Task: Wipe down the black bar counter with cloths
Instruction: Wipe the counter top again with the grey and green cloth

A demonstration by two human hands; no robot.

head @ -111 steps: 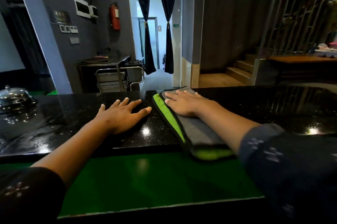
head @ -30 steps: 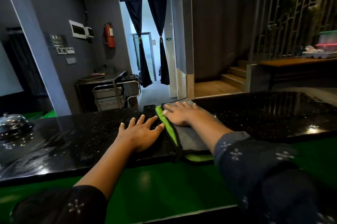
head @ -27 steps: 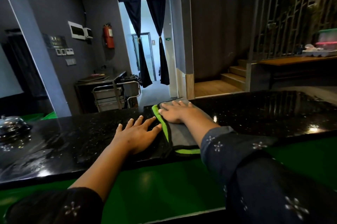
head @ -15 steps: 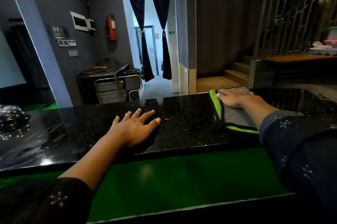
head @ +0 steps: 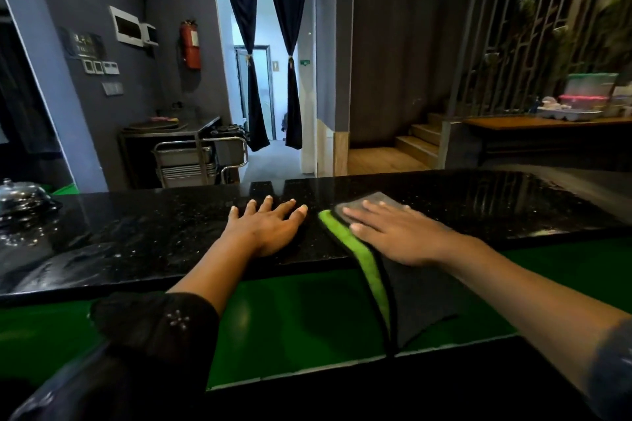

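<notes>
Left hand (head: 270,232) flat, fingers spread on the counter (head: 136,239), right hand (head: 393,235) flat, pressing the cloth (head: 362,249) – its near end hangs over the edge, dome (head: 20,196) cut off at far left.

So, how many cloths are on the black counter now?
1: a grey cloth with a green edge under the flat right hand, hanging over the counter's near edge. The left hand covers none.

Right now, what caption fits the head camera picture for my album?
Right hand presses a grey-green cloth on the black counter; left hand rests flat.
</notes>
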